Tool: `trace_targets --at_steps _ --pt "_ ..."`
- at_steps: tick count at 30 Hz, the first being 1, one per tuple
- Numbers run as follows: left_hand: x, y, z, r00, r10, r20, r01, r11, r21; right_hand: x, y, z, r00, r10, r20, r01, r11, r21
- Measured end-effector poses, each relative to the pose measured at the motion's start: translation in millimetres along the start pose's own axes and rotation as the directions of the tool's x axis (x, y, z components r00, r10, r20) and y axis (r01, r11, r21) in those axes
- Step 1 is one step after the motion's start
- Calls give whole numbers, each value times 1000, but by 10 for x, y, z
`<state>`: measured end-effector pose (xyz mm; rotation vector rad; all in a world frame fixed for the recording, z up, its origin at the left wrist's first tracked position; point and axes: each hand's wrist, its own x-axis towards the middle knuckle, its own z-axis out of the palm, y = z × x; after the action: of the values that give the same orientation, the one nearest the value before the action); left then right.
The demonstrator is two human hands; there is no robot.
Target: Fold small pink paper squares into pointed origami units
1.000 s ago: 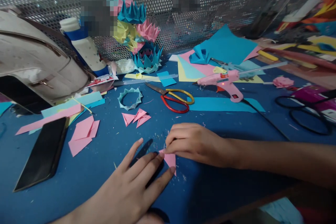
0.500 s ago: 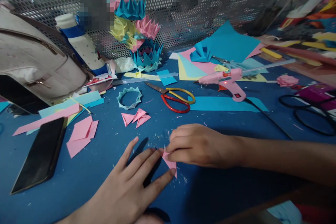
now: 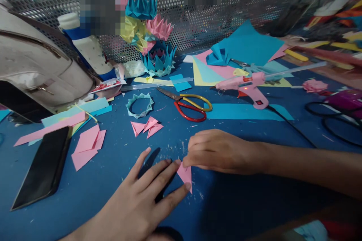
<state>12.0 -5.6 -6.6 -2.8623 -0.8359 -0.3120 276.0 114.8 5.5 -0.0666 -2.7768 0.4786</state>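
Observation:
A small pink paper (image 3: 185,176), folded to a triangle, lies on the blue tabletop between my hands. My left hand (image 3: 144,197) rests with spread fingers, its fingertips touching the paper's left side and lower tip. At the paper's top edge, my right hand (image 3: 222,152) is closed, thumb and fingers pinched on it; its fingertips are partly hidden. Beyond the hands are several folded pink triangles (image 3: 152,125) and a light-blue zigzag paper ring (image 3: 147,111). Unfolded pink paper pieces (image 3: 87,141) lie to the left.
Scissors (image 3: 190,118) with red and yellow handles lie ahead, beside a blue paper strip (image 3: 243,112). A pink glue gun (image 3: 246,83) trails its cord to the right. A phone (image 3: 42,171), bottle (image 3: 90,51) and white bag (image 3: 36,49) stand or lie left. Folded paper flowers (image 3: 158,60) are behind.
My right hand has shifted slightly right and up along the paper's top edge, uncovering more pink. My left hand stays spread on the paper. The camera view has shifted slightly.

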Motion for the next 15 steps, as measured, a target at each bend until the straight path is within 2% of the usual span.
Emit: trace_targets --at_steps 4,7,11,15 --pt "40 -52 -98 998 38 42 -38 999 -1 14 21 -40 990 -131 56 137 982 -127" --pt "72 -66 -160 990 90 107 -96 994 51 40 -9 -102 980 -180 88 196 953 -231" --pt "68 -6 -130 998 53 24 -56 993 104 52 -57 -193 979 -154 135 186 943 -276" --pt "34 62 -84 999 32 3 -32 991 130 -1 -29 -234 973 -123 196 170 956 -240"
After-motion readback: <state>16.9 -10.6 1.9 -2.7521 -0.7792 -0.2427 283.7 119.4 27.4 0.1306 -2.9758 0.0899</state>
